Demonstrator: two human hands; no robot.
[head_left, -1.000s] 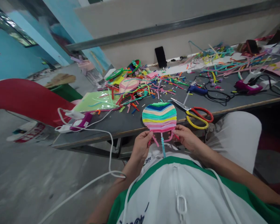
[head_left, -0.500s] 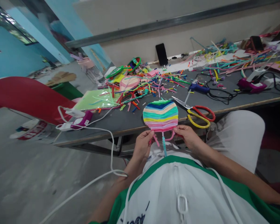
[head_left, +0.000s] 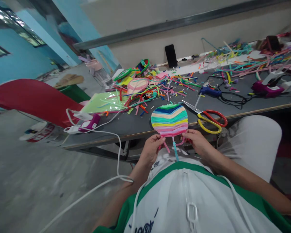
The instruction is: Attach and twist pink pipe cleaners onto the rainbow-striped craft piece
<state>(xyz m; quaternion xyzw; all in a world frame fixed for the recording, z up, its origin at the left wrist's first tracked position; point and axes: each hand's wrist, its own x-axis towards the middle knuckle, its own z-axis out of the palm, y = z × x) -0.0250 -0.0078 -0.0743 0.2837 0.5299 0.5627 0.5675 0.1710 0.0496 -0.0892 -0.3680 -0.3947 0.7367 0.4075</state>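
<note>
A round disc (head_left: 169, 119) striped in green, blue, cream, teal, yellow and pink lies at the table's front edge. Pink strips hang from its lower rim, and a twisted teal stem (head_left: 176, 150) points down from its middle. My left hand (head_left: 153, 147) pinches a pink strip at the lower left. At the lower right, my right hand (head_left: 196, 140) has its fingers closed on the pink strip there. Scissors (head_left: 210, 121) with red and yellow handles rest just right of the disc, blades partly apart.
Coloured stem scraps (head_left: 169, 89) cover the table's middle. Behind the scissors is a blue glue gun (head_left: 210, 92) with a black cord. A phone (head_left: 171, 56) leans on the wall. A purple-and-white socket (head_left: 89, 123) sits at left, its white cable crossing my left arm.
The whole view has shifted slightly, so the table, disc and scissors appear a little further right. Both hands keep their hold on the pink strips.
</note>
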